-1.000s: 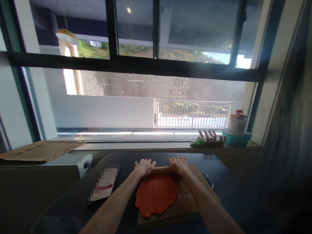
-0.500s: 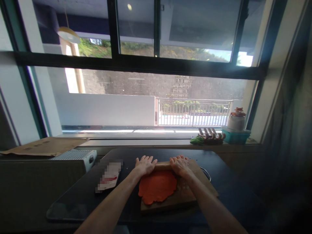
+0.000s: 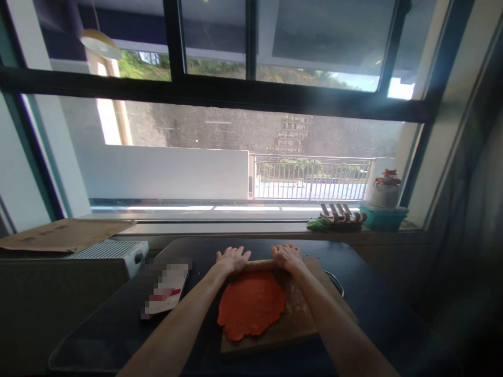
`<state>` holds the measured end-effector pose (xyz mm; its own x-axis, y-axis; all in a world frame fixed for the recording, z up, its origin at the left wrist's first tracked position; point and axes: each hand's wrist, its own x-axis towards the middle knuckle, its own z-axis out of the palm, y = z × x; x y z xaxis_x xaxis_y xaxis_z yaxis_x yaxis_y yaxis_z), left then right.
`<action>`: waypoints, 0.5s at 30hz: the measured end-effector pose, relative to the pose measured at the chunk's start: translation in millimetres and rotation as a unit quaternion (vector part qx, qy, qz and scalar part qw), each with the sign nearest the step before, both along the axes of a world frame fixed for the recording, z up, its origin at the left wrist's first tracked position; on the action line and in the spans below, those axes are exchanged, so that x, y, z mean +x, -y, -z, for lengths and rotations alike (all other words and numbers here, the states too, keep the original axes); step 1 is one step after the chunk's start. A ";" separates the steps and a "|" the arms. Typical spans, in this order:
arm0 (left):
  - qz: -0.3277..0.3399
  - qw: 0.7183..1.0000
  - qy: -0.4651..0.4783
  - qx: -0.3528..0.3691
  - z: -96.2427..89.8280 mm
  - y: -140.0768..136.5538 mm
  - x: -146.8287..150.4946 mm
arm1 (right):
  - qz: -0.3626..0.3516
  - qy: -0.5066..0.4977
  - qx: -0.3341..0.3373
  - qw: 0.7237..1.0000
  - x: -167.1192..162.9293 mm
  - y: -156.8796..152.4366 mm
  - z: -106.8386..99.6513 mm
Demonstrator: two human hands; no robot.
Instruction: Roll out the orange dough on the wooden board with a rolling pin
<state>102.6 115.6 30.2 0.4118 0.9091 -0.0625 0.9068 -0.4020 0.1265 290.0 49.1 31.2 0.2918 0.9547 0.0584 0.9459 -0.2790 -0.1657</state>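
On a wooden board (image 3: pixel 294 314) lies a flat orange sheet of dough (image 3: pixel 251 305) with an uneven near edge. A light wooden rolling pin (image 3: pixel 260 265) rests across the sheet's far edge. My left hand (image 3: pixel 232 258) presses its palm on the left end of the pin, its fingers stretched forward and spread. On the pin's right end lies my right hand (image 3: pixel 286 256), likewise palm down with fingers extended. Both hands cover the pin's ends. Pale powdery marks show on the board right of the dough.
The board sits on a dark table (image 3: pixel 113 324). A blurred-out flat item (image 3: pixel 167 290) lies left of my forearm. A metal ring-shaped edge (image 3: pixel 337 283) shows right of the board. Behind, the window sill holds a dark rack (image 3: pixel 341 219), green item (image 3: pixel 318 225) and teal box (image 3: pixel 387 216).
The view has shifted slightly, so the dough and board appear a little nearer. Both hands stay on the rolling pin at the dough's far edge.
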 end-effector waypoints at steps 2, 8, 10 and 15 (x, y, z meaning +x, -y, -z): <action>0.006 1.000 0.002 0.006 -0.2 7.6 -2.1 | -0.002 0.003 0.006 1.000 -2.7 9.7 0.1; 0.023 0.999 0.007 0.031 -1.8 34.2 -9.3 | -0.004 0.020 0.040 0.999 -13.7 44.4 3.6; 0.028 0.999 0.010 0.038 -1.9 36.8 -9.9 | 0.001 0.024 0.048 0.999 -15.2 47.8 5.1; 0.009 0.999 0.018 0.035 0.6 21.7 -3.8 | 0.010 0.006 0.032 0.999 -9.2 29.2 5.7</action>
<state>98.7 93.9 29.6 0.4297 0.9028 0.0163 0.8943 -0.4280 0.1304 280.9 19.9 25.4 0.3093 0.9431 0.1220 0.9424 -0.2867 -0.1724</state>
